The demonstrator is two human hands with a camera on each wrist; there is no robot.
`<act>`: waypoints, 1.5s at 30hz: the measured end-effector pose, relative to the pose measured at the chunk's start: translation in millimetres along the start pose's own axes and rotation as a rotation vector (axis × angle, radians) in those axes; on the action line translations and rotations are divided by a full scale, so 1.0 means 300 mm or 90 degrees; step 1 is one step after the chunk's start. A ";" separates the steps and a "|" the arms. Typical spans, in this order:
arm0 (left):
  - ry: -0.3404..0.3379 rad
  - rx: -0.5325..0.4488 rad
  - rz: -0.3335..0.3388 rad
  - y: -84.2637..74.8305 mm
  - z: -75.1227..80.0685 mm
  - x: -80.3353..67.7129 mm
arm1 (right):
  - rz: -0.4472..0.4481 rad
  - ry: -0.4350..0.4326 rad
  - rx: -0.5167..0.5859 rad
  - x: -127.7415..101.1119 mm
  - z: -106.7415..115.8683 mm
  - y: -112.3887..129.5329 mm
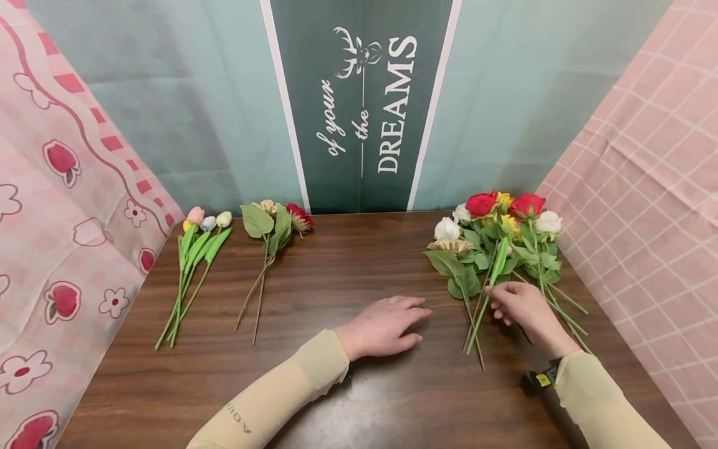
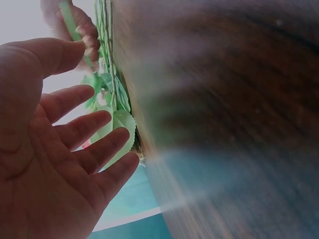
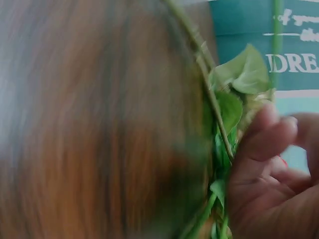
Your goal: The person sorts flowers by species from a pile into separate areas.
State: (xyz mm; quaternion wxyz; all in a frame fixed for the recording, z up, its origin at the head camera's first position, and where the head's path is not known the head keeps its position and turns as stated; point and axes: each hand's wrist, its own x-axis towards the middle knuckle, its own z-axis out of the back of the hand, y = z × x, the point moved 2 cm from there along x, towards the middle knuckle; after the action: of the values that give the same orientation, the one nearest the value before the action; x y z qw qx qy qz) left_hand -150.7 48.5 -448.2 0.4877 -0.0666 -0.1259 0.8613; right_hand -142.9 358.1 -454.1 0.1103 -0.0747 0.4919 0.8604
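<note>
My right hand (image 1: 518,308) pinches the green stem of an artificial tulip (image 1: 497,262) between thumb and fingertips. Its long leaf slants up over the flower pile at the right, and its lower stem crosses brown stems there. In the right wrist view, the right hand (image 3: 274,174) has its fingers curled beside leaves and stems. Red roses (image 1: 527,204), white roses (image 1: 447,229) and a beige flower (image 1: 450,246) lie in that pile. My left hand (image 1: 387,325) is low over the middle of the table, fingers spread, holding nothing; the left wrist view shows the palm (image 2: 55,149).
Several tulips (image 1: 193,249) lie at the table's far left. Beside them are leafy brown stems (image 1: 263,268) with a dark red flower (image 1: 300,218) and a beige one. A green curtain (image 1: 359,125) stands behind the wooden table (image 1: 359,268), with pink cloths at both sides.
</note>
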 end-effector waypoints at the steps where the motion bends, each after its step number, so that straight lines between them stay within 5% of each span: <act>1: 0.000 0.000 -0.001 0.000 -0.002 0.001 | -0.003 0.012 -0.034 0.003 0.000 -0.002; 5: 0.003 -0.001 -0.006 -0.001 -0.009 0.002 | 0.034 -0.012 -0.168 0.018 0.031 0.003; 11: 0.003 0.002 -0.010 -0.005 -0.013 0.002 | 0.200 -0.218 -0.337 0.086 0.139 0.008; 22: 0.012 -0.001 -0.013 -0.019 -0.025 0.004 | 0.190 -0.246 -0.458 0.152 0.241 -0.074; 36: 0.005 -0.008 -0.014 -0.022 -0.013 0.012 | 0.241 -0.320 -0.384 0.132 0.249 0.028; 45: -0.035 -0.039 0.015 -0.008 0.018 0.015 | 0.245 -0.250 -0.272 0.098 0.142 0.244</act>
State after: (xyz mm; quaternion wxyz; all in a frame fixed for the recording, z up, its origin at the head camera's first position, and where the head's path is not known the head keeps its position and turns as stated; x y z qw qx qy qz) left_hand -152.3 52.8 -442.3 0.4714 -0.0593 -0.1648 0.8644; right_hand -191.6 362.3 -378.7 0.0206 0.1648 0.2754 0.9469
